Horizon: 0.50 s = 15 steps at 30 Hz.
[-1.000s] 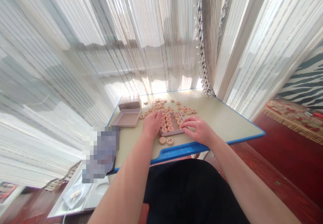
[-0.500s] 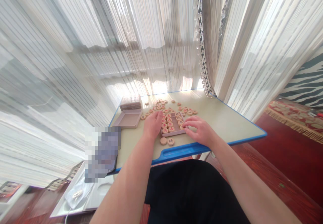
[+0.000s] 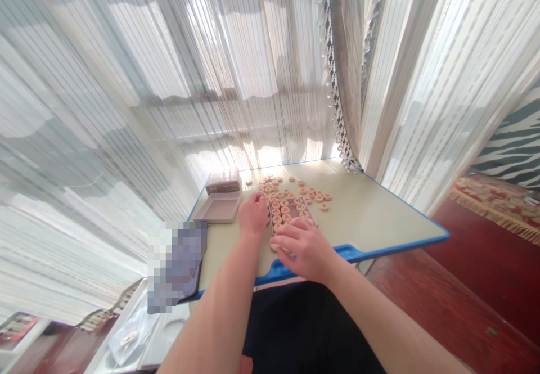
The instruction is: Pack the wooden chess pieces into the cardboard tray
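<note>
Wooden game discs (image 3: 291, 210) fill much of a shallow tray (image 3: 313, 216) near the front of a pale worktop (image 3: 379, 216) with a blue rim, while more discs lie scattered (image 3: 314, 195) just beyond the tray. The person's left hand (image 3: 253, 216) rests against the tray's left edge, fingers loosely curled, much as it did a second ago; whether it grips anything cannot be told. The right hand (image 3: 304, 244) has shifted: half a second ago it sat at the tray's right side with fingertips pinched at a disc, and now it lies palm down across the tray's near edge, fingers spread and reaching left over the spot where two loose discs lay. One disc (image 3: 274, 247) peeks out just beside its fingertips; whether the hand holds any piece cannot be told. An empty box lid (image 3: 219, 208) sits to the left of the tray, with a stacked pack (image 3: 223, 181) just behind it. Sheer striped curtains (image 3: 169, 81) hang behind the worktop, and the view has tilted slightly downward since the earlier moment.
</note>
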{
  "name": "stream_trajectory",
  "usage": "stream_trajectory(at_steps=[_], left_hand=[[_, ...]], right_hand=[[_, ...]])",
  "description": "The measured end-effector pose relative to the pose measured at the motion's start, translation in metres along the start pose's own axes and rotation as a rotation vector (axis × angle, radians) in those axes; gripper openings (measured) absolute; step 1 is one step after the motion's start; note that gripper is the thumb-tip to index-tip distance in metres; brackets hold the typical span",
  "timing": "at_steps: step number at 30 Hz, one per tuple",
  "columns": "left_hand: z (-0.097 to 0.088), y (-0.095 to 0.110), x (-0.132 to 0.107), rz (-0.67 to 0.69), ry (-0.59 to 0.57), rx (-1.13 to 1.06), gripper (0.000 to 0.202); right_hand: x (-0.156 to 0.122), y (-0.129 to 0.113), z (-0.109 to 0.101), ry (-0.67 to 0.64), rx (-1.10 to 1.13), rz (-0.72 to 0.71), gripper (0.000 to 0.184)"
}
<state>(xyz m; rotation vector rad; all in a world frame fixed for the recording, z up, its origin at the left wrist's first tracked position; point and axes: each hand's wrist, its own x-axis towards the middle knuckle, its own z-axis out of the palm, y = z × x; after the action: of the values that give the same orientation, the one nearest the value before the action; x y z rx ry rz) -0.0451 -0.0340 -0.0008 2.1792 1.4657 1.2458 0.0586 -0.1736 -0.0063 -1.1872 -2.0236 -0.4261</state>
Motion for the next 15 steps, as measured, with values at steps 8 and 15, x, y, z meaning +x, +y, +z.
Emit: stream_trajectory(at_steps=[8, 15], left_hand=[[-0.0020, -0.0028, -0.0001, -0.029, 0.078, 0.053, 0.030], [-0.0012, -0.0046, -0.0010, -0.026, 0.077, 0.050, 0.029]], right_hand=[[-0.0055, 0.0010, 0.0103, -0.114, -0.024, 0.038, 0.012], [-0.0036, -0.0034, 0.0053, -0.113, 0.023, 0.080, 0.016]])
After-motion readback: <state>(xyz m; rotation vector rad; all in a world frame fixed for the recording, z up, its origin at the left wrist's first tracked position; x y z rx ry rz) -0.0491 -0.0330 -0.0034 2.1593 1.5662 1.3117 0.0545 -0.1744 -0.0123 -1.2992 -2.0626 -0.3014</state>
